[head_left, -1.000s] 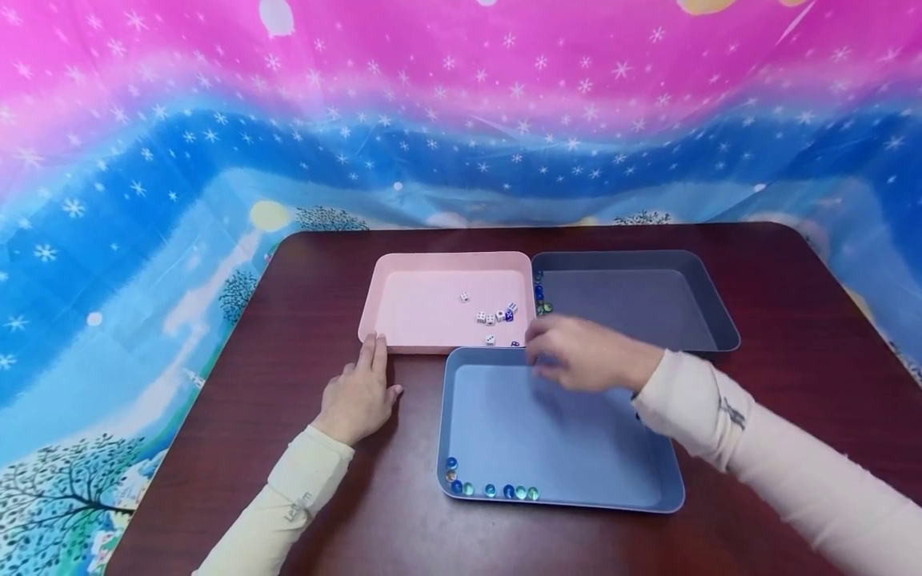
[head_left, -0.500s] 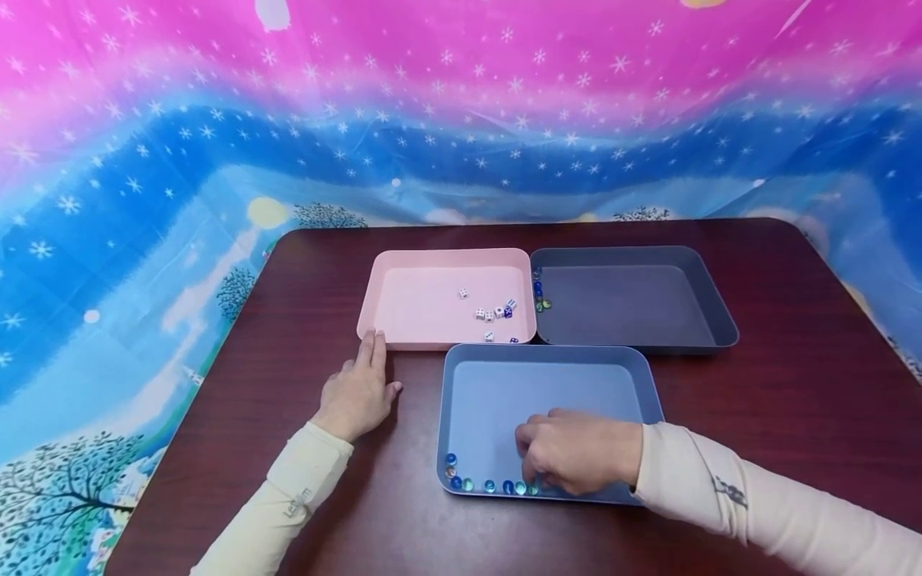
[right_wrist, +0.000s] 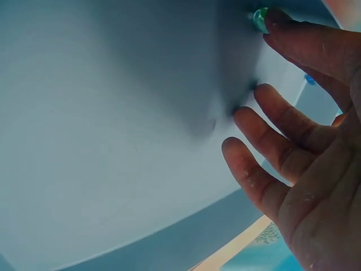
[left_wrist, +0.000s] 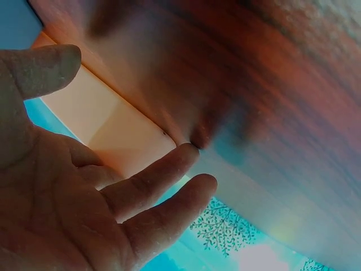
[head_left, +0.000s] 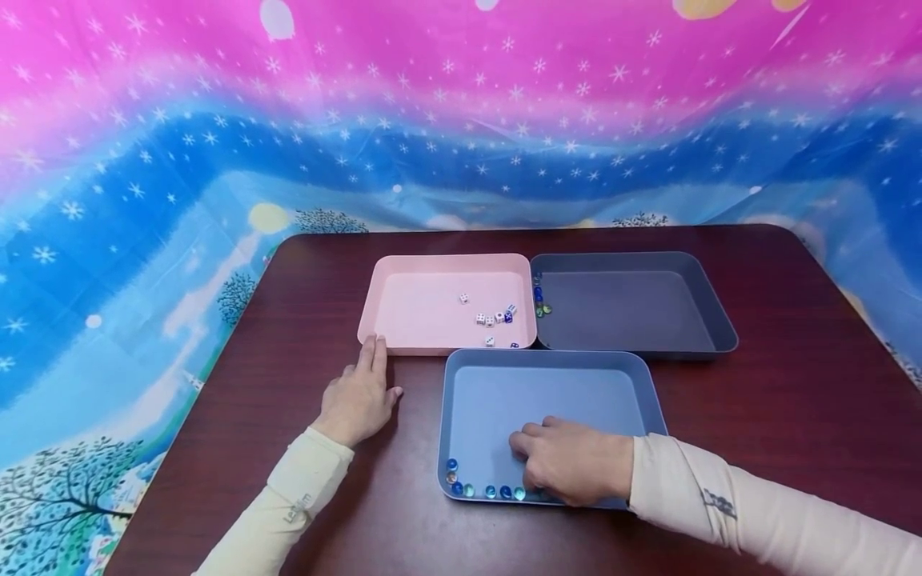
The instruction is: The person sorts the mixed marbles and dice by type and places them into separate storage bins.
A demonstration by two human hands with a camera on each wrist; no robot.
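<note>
My right hand (head_left: pixel 576 460) is low inside the blue-grey tray (head_left: pixel 497 416), by its front wall. In the right wrist view, thumb and forefinger pinch a green glass marble (right_wrist: pixel 260 20), while the other fingers spread loosely above the tray floor. Left of that hand, several blue, clear-green and brownish marbles (head_left: pixel 457 487) line the tray's front left corner. My left hand (head_left: pixel 356 400) rests straight fingertips against the near left corner of the pink tray (head_left: pixel 418 296). Its palm holds nothing in the left wrist view.
Several white dice (head_left: pixel 490 321) and a blue die (head_left: pixel 508 318) lie in the pink tray's right half. A dark grey tray (head_left: pixel 627 304) adjoins it, with several marbles (head_left: pixel 538 294) along its left wall. A patterned cloth (head_left: pixel 461 144) hangs behind the brown table (head_left: pixel 778 384).
My right hand has come down from the blue-grey tray's far edge to its front wall and now covers the rightmost green marble. The left hand stays in place.
</note>
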